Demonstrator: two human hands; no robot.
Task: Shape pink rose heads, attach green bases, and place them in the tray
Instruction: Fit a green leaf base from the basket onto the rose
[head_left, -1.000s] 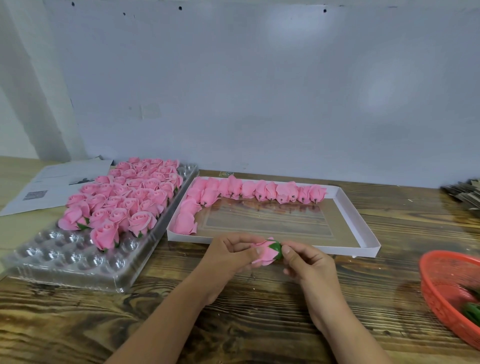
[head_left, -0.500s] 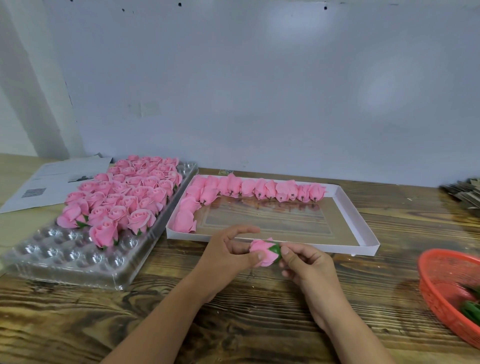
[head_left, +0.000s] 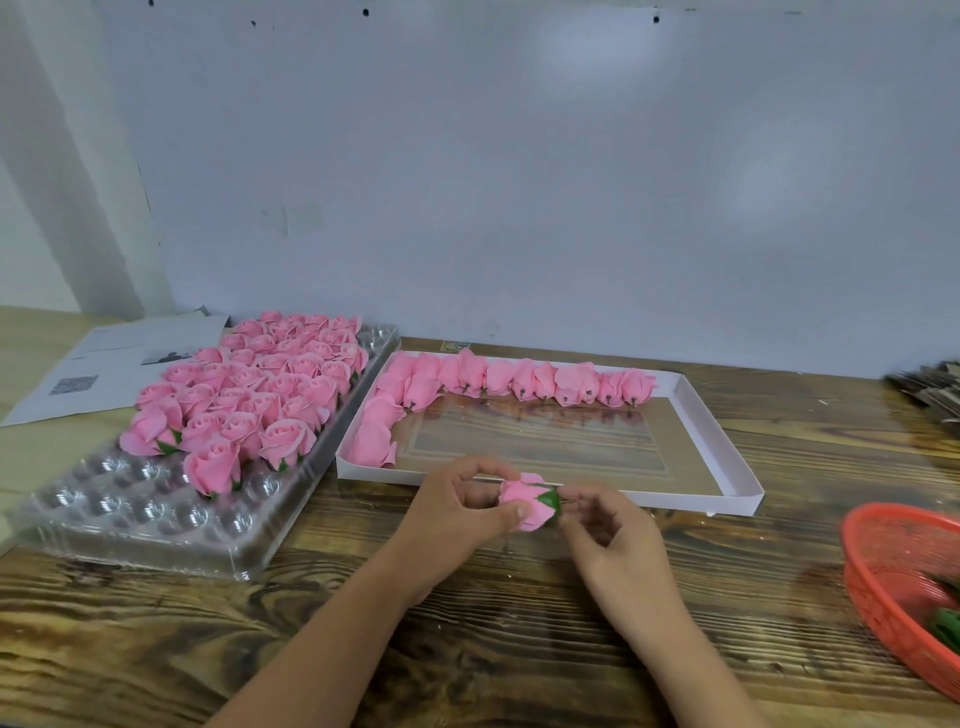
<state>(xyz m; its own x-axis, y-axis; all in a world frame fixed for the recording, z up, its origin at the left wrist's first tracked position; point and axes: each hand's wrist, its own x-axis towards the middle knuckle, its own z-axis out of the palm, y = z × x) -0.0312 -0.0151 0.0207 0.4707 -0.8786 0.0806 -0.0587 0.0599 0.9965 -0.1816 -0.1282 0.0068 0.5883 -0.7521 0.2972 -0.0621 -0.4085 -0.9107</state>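
A pink rose head (head_left: 522, 503) with a green base (head_left: 549, 501) on its right end is held above the near middle of the wooden table (head_left: 467, 649). The left hand (head_left: 457, 514) grips its petals between thumb and curled fingers; the right hand (head_left: 608, 535) pinches the green base, its grip narrow. Just beyond lies a white cardboard box (head_left: 727, 467) with unfinished pink heads (head_left: 519, 382) lined along its far and left sides. Far left, a clear plastic tray (head_left: 156, 525) holds finished roses (head_left: 260, 395). A red basket (head_left: 904, 577) sits at the right edge.
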